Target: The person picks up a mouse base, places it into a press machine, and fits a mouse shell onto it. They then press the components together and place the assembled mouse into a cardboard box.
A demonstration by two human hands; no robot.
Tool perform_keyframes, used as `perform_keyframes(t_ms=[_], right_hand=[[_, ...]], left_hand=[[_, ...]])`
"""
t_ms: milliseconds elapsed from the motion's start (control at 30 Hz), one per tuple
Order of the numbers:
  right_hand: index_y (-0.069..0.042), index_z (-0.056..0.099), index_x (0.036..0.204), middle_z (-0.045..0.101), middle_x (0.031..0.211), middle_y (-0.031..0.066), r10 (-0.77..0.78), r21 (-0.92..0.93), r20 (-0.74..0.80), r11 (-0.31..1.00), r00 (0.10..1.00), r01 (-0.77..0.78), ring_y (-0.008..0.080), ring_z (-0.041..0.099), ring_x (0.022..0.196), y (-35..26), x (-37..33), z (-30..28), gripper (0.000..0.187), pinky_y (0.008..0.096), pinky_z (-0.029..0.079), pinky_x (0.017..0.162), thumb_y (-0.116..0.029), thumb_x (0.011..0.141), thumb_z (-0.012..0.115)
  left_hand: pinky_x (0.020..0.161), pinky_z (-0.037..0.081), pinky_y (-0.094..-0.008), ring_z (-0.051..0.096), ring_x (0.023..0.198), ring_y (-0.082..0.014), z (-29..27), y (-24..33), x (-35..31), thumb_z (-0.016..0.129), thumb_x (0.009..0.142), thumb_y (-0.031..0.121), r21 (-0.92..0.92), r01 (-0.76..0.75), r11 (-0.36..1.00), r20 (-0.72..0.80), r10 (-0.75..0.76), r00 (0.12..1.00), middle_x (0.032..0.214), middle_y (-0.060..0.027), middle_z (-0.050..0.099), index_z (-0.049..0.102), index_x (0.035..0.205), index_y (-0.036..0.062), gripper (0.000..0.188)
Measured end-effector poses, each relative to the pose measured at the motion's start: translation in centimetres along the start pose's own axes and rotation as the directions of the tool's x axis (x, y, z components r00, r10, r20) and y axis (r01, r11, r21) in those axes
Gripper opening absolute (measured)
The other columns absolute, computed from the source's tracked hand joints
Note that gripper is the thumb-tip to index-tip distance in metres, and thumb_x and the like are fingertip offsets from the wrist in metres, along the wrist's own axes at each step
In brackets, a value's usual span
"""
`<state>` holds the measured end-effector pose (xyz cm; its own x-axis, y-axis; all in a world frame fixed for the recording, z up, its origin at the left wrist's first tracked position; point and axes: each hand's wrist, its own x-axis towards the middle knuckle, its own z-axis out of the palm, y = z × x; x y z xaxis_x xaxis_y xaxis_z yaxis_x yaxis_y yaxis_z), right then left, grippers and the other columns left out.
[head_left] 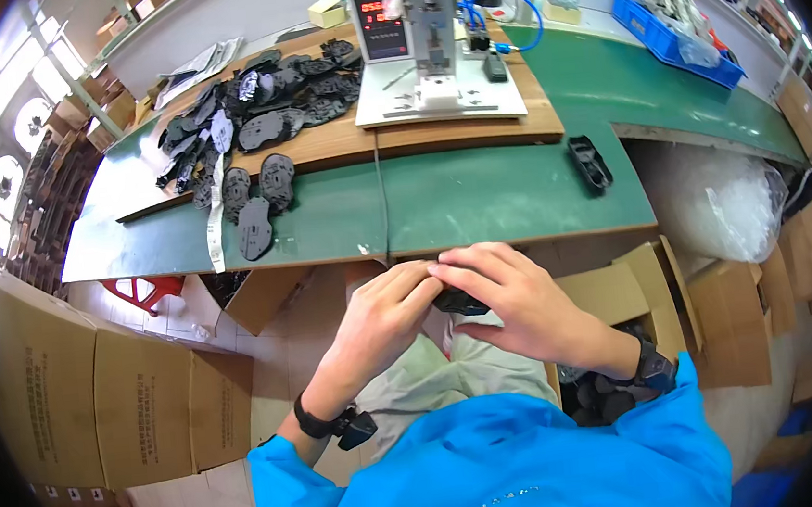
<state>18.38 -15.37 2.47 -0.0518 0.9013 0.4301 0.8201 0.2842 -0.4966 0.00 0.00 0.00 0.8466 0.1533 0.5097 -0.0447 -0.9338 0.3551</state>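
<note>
Both hands meet over my lap, just in front of the bench edge, around a black plastic part point(460, 302). My left hand point(384, 311) has its fingers bent over the part's left side. My right hand point(510, 293) closes on it from the right, fingertips touching those of the left. Most of the part is hidden by the fingers, so its full shape does not show. On the green bench point(459, 200) ahead, a black open plastic shell point(590, 164) lies to the right, and several flat dark grey oval parts point(255, 228) lie to the left.
A wooden board point(320, 155) carries a heap of black parts point(257, 97) and a white-based press machine point(439, 101) with a lit display. At right are a blue bin point(677, 37), a clear plastic bag point(730, 206) and an open carton point(612, 295). Large cartons point(139, 402) stand at left.
</note>
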Motion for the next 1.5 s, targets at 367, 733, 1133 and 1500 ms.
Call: perform_keyframes(t_ms=[367, 733, 1133, 1500], right_hand=[[-0.006, 0.072, 0.118, 0.068, 0.118, 0.0127, -0.181, -0.259, -0.225, 0.958, 0.957, 0.120, 0.0362, 0.066, 0.112, 11.1, 8.9, -1.2, 0.054, 0.0452, 0.057, 0.096, 0.014, 0.067, 0.072], [-0.007, 0.067, 0.129, 0.061, 0.130, 0.0108, -0.036, -0.296, -0.397, 0.951, 0.917, -0.091, 0.0364, 0.057, 0.124, 21.3, 15.7, 1.5, 0.048, 0.0472, 0.049, 0.105, 0.009, 0.083, 0.070], [-0.010, 0.073, 0.121, 0.067, 0.117, 0.0083, 0.062, -0.509, -0.230, 0.843, 0.971, -0.174, 0.0299, 0.065, 0.114, 19.5, 18.1, 0.4, 0.041, 0.0456, 0.045, 0.102, 0.002, 0.083, 0.073], [-0.008, 0.075, 0.116, 0.069, 0.105, 0.0102, 0.080, -0.488, -0.173, 0.859, 0.982, -0.156, 0.0325, 0.069, 0.105, 19.9, 18.8, -0.1, 0.036, 0.0465, 0.053, 0.096, 0.000, 0.080, 0.074]], left_hand=[[0.118, 0.040, -0.0497, 0.052, 0.137, -0.0430, -4.3, -15.5, -4.8, 0.072, 0.095, 0.006, 0.256, 0.589, 0.766, -0.546, -0.389, 0.742, 0.145, -0.0240, 0.058, 0.052, 0.145, -0.0031, 0.055], [0.124, 0.034, -0.0511, 0.045, 0.148, -0.0380, -3.0, -22.2, -6.4, 0.080, 0.090, 0.019, 0.177, 0.805, 0.566, -0.588, -0.595, 0.548, 0.159, -0.0186, 0.048, 0.034, 0.164, 0.0114, 0.087], [0.118, 0.043, -0.0477, 0.055, 0.140, -0.0394, -2.5, -22.7, -7.3, 0.068, 0.096, 0.011, 0.055, 0.756, 0.652, -0.693, -0.520, 0.499, 0.152, -0.0192, 0.056, 0.044, 0.155, 0.0038, 0.064], [0.128, 0.029, -0.0512, 0.037, 0.153, -0.0408, -2.6, -22.2, -7.2, 0.064, 0.088, 0.004, 0.236, 0.687, 0.687, -0.725, -0.346, 0.595, 0.161, -0.0224, 0.041, 0.036, 0.159, -0.0006, 0.077]])
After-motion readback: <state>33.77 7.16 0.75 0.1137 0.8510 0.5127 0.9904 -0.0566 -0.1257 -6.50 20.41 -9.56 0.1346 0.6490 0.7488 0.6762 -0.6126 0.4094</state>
